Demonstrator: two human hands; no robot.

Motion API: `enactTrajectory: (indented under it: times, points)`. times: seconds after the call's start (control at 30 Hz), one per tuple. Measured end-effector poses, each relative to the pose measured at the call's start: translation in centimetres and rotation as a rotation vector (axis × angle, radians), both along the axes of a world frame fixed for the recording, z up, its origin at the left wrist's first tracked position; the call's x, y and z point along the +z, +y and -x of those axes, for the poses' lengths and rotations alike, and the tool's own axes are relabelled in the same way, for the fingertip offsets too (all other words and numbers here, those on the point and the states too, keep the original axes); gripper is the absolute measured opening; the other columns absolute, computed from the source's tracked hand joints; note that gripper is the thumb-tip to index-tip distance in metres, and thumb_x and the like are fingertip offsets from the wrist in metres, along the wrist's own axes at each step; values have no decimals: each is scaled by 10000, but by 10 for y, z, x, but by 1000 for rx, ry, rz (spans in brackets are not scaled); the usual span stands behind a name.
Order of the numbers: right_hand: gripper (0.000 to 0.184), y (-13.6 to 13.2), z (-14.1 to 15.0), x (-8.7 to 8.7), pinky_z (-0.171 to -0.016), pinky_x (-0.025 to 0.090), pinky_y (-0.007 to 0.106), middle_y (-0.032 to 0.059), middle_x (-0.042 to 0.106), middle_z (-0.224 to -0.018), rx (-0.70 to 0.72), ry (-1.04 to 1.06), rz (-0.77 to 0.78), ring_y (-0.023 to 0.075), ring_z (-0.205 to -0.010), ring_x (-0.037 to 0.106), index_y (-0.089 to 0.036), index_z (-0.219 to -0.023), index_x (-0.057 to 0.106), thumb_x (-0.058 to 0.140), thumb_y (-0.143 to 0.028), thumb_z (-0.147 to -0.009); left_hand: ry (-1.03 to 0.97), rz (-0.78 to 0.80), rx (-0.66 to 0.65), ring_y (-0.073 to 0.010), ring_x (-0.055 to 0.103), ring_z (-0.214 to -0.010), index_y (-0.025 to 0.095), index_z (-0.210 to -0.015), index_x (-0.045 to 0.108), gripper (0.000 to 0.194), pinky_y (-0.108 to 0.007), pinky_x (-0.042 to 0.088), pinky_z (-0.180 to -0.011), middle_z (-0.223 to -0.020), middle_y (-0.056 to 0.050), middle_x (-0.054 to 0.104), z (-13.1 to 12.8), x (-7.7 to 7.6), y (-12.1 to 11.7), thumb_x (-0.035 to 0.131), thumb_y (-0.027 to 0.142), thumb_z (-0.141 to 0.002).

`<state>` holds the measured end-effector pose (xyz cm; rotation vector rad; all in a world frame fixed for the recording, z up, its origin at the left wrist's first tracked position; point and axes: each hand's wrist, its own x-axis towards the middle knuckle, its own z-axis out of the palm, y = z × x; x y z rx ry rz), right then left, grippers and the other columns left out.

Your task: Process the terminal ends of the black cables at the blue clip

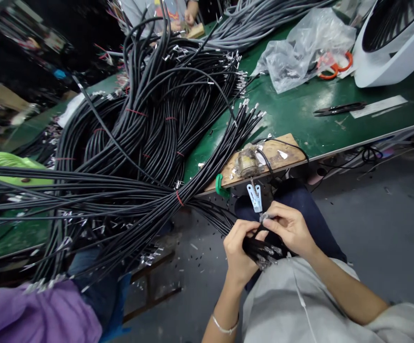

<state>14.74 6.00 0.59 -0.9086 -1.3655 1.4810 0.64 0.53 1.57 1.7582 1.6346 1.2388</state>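
My left hand [241, 245] is closed around a bundle of thin black cables [260, 250], whose silvery stripped ends stick out toward my lap. With thumb and forefinger, my right hand [291, 228] pinches a small greyish cable end [264, 217], close to my left fingertips. Just above it, a light blue clothespin [254, 197] hangs from the shaft of a small motor [247, 163] in a cloudy clear casing. That motor sits on a wooden board [284, 145] at the table edge. Whether the cable end touches the clothespin, I cannot tell.
Large coils of black cable [135, 119] cover the green table [321, 95]. A cable bundle tied with a red band [180, 197] overhangs its edge. Orange-handled scissors [336, 66], dark snips [339, 109] and a white fan [382, 62] lie right. A person in purple [38, 309] sits left.
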Motion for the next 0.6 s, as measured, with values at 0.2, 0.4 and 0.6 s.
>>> enactTrajectory:
  times: [0.2,0.4,0.6]
  points:
    - [235,-12,12,-17,-584,402,257,9,513,-657,-20,207,221,132,-641,483,-156,-654,648,647,-326,-817,-9,22,47,-101,520,-583,164,-784,615,65,-200,412,-546,-682,13,545,0,-2,-3,665,196,-812]
    - [179,-2,13,-23,-462,326,209,-14,511,-503,108,407,568,75,-484,403,-126,-560,645,714,-250,-668,17,2,-28,-113,536,-578,157,-882,666,74,-223,402,-546,-675,-12,587,5,-5,-8,597,173,-863]
    - [284,-1,8,-17,-602,468,242,60,647,-832,168,445,508,117,-662,555,-141,-920,698,734,-332,-713,64,57,-61,-103,529,-543,156,-704,627,216,-224,379,-541,-615,-3,574,6,2,-6,525,157,-895]
